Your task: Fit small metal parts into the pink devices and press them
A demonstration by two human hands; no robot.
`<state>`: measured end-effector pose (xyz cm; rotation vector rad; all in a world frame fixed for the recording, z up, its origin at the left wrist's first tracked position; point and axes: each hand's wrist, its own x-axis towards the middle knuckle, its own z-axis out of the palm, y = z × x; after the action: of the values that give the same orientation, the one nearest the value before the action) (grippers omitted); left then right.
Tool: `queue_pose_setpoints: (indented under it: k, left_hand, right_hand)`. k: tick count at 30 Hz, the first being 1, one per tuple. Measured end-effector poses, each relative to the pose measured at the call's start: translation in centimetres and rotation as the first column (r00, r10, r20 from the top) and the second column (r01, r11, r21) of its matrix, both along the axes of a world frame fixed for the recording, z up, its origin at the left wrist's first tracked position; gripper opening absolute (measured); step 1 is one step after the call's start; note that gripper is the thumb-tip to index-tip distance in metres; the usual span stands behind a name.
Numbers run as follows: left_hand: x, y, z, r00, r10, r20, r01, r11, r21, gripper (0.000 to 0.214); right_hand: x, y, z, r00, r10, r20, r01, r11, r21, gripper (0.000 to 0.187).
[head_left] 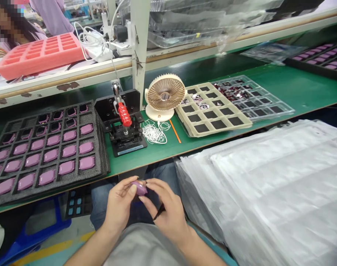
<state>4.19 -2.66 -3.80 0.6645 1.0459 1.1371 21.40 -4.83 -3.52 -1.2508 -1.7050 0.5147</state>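
A small purple watch case (140,188) is held over my lap, just below the front edge of the bench. My left hand (120,201) is closed on it, with thumb and fingers pinching its left side. My right hand (168,208) is at the case's right side, index finger and thumb curved around its edge; whether both touch it I cannot tell. A slim black pointed tool (159,211) is tucked in the right hand, its tip showing below the fingers. The far side of the case is hidden by my fingers.
A black foam tray (100,162) holds rows of purple watch cases at left. Beside it stand a press with a red handle (124,115), a fan (165,94) and a cream compartment tray (209,127). White plastic sheets (268,184) are stacked at right. A person's sleeve (53,14) shows beyond the shelf.
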Motion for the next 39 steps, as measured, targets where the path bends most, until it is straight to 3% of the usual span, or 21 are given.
queue_pose_setpoints:
  k: [4, 6, 9, 11, 13, 15, 17, 19, 20, 21, 22, 23, 25, 26, 28, 31, 34, 37, 39]
  left_hand:
    - [-0.3, 0.3, 0.0, 0.998, 0.015, 0.058, -0.016, 1.0, 0.011, 0.031]
    - [-0.2, 0.3, -0.3, 0.997, 0.026, 0.078, -0.028, 0.999, 0.026, 0.029]
    - [0.2, 0.1, -0.7, 0.994, 0.083, 0.076, -0.087, 0.994, 0.06, 0.028]
    - [0.3, 0.2, -0.8, 0.997, 0.072, -0.036, -0.069, 0.994, 0.078, 0.029]
    - [-0.1, 0.6, -0.6, 0.967, 0.019, -0.255, 0.027, 0.984, 0.177, 0.033]
    - [-0.9, 1.0, -0.4, 0.857, 0.01, -0.516, 0.214, 0.902, 0.374, 0.043]
    - [-2.0, 1.6, -0.4, 0.725, 0.11, -0.68, 0.42, 0.712, 0.562, 0.056]
    - [-3.0, 2.2, -0.5, 0.65, 0.22, -0.727, 0.541, 0.538, 0.647, 0.063]
    - [-3.3, 2.6, -0.6, 0.64, 0.266, -0.72, 0.554, 0.49, 0.673, 0.064]
    - [-3.6, 3.0, -0.6, 0.637, 0.306, -0.708, 0.543, 0.474, 0.693, 0.063]
    - [-3.7, 3.4, -0.7, 0.633, 0.338, -0.696, 0.519, 0.481, 0.706, 0.06]
    - [-3.7, 3.8, -0.7, 0.631, 0.365, -0.684, 0.491, 0.495, 0.717, 0.055]
    - [-3.6, 4.7, -0.8, 0.624, 0.407, -0.667, 0.434, 0.529, 0.729, 0.044]
    - [-3.4, 5.1, -0.8, 0.619, 0.424, -0.662, 0.413, 0.541, 0.733, 0.039]
    - [-2.9, 6.0, -0.9, 0.61, 0.442, -0.658, 0.391, 0.555, 0.735, 0.031]
    - [-1.7, 7.6, -1.4, 0.584, 0.448, -0.677, 0.383, 0.583, 0.716, 0.026]
    - [-0.6, 9.7, -2.2, 0.533, 0.449, -0.718, 0.407, 0.607, 0.682, 0.022]
    - [0.1, 11.4, -2.8, 0.472, 0.423, -0.774, 0.482, 0.612, 0.627, 0.018]
    - [0.2, 11.9, -3.0, 0.431, 0.403, -0.807, 0.521, 0.62, 0.587, 0.018]
  right_hand:
    - [0.1, 0.7, 0.5, 0.982, 0.178, 0.056, -0.167, 0.972, -0.167, 0.013]
    - [0.0, 1.0, 0.3, 0.961, 0.247, 0.121, -0.232, 0.964, -0.128, 0.015]
    - [-0.2, 1.6, 0.0, 0.965, 0.233, 0.118, -0.231, 0.972, -0.037, 0.014]
    - [-0.3, 2.1, 0.2, 0.977, 0.215, -0.001, -0.215, 0.974, -0.071, 0.018]
    - [-0.4, 2.7, 0.5, 0.966, 0.181, -0.182, -0.216, 0.957, -0.196, 0.028]
    - [-0.4, 3.3, 0.7, 0.919, 0.13, -0.372, -0.264, 0.904, -0.336, 0.041]
    - [-0.5, 3.8, 0.7, 0.846, 0.088, -0.526, -0.363, 0.817, -0.448, 0.049]
    - [-0.6, 4.3, 0.5, 0.785, 0.066, -0.616, -0.472, 0.707, -0.526, 0.055]
    - [-0.6, 4.7, 0.5, 0.782, 0.078, -0.619, -0.504, 0.664, -0.552, 0.057]
    - [-0.5, 5.3, 0.8, 0.804, 0.105, -0.586, -0.499, 0.655, -0.568, 0.059]
    - [-0.3, 6.0, 1.3, 0.849, 0.125, -0.514, -0.443, 0.697, -0.563, 0.06]
    - [-0.1, 6.9, 2.1, 0.904, 0.116, -0.411, -0.338, 0.784, -0.522, 0.06]
    - [0.3, 9.2, 4.5, 0.974, -0.022, -0.227, -0.046, 0.956, -0.29, 0.049]
    - [0.5, 10.4, 6.1, 0.976, -0.103, -0.193, 0.079, 0.988, -0.131, 0.04]
    - [0.3, 13.0, 9.2, 0.976, -0.135, -0.17, 0.162, 0.974, 0.158, 0.029]
    - [-1.1, 16.4, 12.4, 0.999, 0.026, 0.042, -0.041, 0.908, 0.417, 0.036]
    - [-2.8, 18.7, 12.8, 0.974, 0.086, 0.209, -0.179, 0.858, 0.481, 0.023]
    - [-3.7, 20.1, 12.1, 0.978, 0.078, 0.192, -0.169, 0.836, 0.522, 0.022]
    - [-4.1, 20.7, 12.6, 0.983, 0.071, 0.167, -0.155, 0.809, 0.566, 0.025]
